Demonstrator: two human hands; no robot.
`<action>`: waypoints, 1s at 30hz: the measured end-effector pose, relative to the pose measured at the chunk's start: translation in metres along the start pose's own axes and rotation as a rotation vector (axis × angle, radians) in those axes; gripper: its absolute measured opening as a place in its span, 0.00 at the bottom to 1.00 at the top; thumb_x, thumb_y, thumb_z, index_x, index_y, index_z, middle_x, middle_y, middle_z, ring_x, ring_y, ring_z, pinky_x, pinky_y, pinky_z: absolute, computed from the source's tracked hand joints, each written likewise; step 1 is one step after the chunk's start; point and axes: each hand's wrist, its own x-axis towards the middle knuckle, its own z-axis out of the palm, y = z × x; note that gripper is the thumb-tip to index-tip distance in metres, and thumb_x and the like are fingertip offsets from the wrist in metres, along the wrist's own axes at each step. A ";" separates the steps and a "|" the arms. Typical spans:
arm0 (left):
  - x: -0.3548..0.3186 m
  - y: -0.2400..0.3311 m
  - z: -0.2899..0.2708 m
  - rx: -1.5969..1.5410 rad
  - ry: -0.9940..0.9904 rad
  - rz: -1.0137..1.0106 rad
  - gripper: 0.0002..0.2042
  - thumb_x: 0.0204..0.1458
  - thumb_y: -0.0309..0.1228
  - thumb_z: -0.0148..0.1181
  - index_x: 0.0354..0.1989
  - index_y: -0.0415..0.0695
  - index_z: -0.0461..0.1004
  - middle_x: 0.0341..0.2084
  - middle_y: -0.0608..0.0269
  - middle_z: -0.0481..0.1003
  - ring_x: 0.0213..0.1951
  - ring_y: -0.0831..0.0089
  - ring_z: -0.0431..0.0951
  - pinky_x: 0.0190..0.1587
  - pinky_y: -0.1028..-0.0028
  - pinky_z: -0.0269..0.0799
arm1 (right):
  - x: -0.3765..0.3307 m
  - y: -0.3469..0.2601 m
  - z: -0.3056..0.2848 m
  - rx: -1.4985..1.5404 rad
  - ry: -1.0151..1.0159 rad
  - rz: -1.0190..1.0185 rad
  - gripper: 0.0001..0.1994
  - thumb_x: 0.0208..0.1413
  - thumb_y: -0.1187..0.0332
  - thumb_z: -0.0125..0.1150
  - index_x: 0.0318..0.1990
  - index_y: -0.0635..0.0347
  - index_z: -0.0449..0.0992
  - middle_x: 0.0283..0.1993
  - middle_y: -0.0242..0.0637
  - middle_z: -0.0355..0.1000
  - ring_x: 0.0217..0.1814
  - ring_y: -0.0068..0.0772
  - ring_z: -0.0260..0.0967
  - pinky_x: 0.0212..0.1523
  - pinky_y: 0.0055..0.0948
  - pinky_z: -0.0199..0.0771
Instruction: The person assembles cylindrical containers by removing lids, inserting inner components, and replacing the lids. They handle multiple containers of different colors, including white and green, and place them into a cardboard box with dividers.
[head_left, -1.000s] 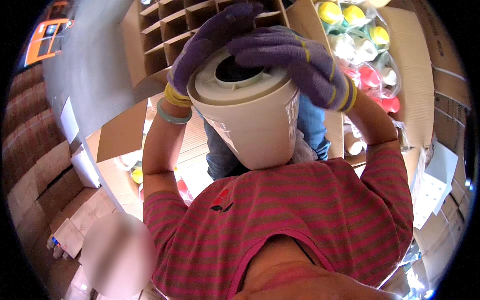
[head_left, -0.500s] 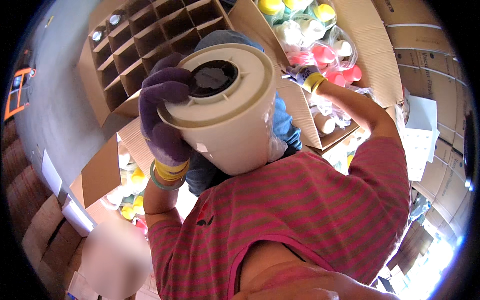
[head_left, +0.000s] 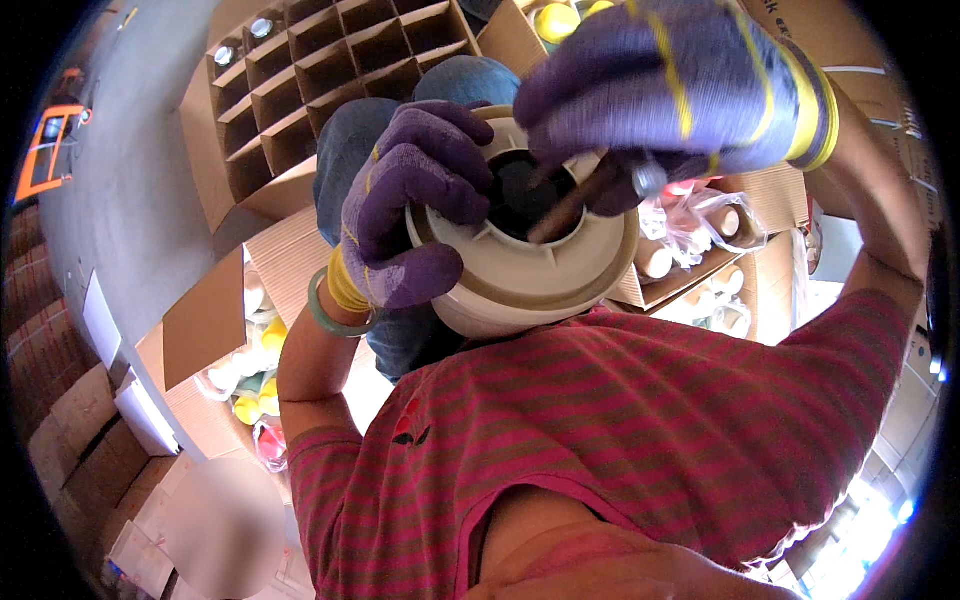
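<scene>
A cream-coloured round vessel (head_left: 545, 285) is tilted against my lap, with its ring-shaped end facing up. In the middle of that end is a dark round recess (head_left: 515, 195). My left hand (head_left: 410, 205), in a purple glove, is wrapped round the vessel's left rim. Over the right side of the vessel is my right hand (head_left: 670, 95), also gloved and smeared by motion. From its closed fingers sticks a thin brownish stick-like tool (head_left: 562, 215) with a silvery round end (head_left: 648, 180). The tool's tip is blurred at the edge of the recess; its kind cannot be made out.
Beyond my knees stands a carton with cardboard dividers (head_left: 310, 95) and two bottle-like tops in its cells. To the right, an open carton (head_left: 765, 200) holds bagged vessels. Another open carton with yellow-topped items (head_left: 255, 385) is at the left. An orange frame (head_left: 50, 150) stands far left.
My right hand has come from the right-hand carton to above the vessel, bringing the stick-like tool to the recess. The vessel has shifted right and tilted more upright, still in my left hand.
</scene>
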 end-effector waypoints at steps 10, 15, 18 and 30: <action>-0.003 0.010 0.003 -0.081 -0.051 -0.008 0.13 0.37 0.37 0.63 0.32 0.46 0.75 0.37 0.57 0.73 0.45 0.56 0.69 0.53 0.58 0.63 | 0.022 -0.004 -0.002 -0.211 -0.192 -0.334 0.17 0.60 0.65 0.53 0.51 0.68 0.73 0.53 0.55 0.70 0.53 0.44 0.73 0.50 0.36 0.79; -0.003 0.010 0.002 -0.102 -0.041 -0.091 0.16 0.37 0.41 0.67 0.32 0.46 0.75 0.40 0.57 0.71 0.47 0.59 0.68 0.53 0.61 0.63 | 0.025 -0.014 -0.002 -0.337 -0.154 -0.435 0.16 0.57 0.70 0.54 0.52 0.67 0.72 0.53 0.50 0.71 0.56 0.40 0.71 0.54 0.33 0.76; -0.004 0.009 -0.002 -0.105 -0.098 -0.099 0.20 0.35 0.45 0.72 0.32 0.46 0.75 0.43 0.55 0.70 0.47 0.59 0.68 0.52 0.62 0.63 | 0.025 -0.021 0.000 -0.329 -0.187 -0.390 0.14 0.57 0.67 0.56 0.48 0.65 0.73 0.47 0.47 0.71 0.50 0.39 0.71 0.48 0.33 0.75; 0.003 0.003 0.002 0.023 -0.121 -0.044 0.33 0.22 0.48 0.81 0.38 0.47 0.73 0.42 0.57 0.67 0.48 0.59 0.67 0.55 0.60 0.62 | 0.019 -0.038 0.020 -0.408 -0.252 0.171 0.14 0.54 0.56 0.63 0.33 0.59 0.75 0.26 0.37 0.70 0.27 0.33 0.71 0.25 0.29 0.71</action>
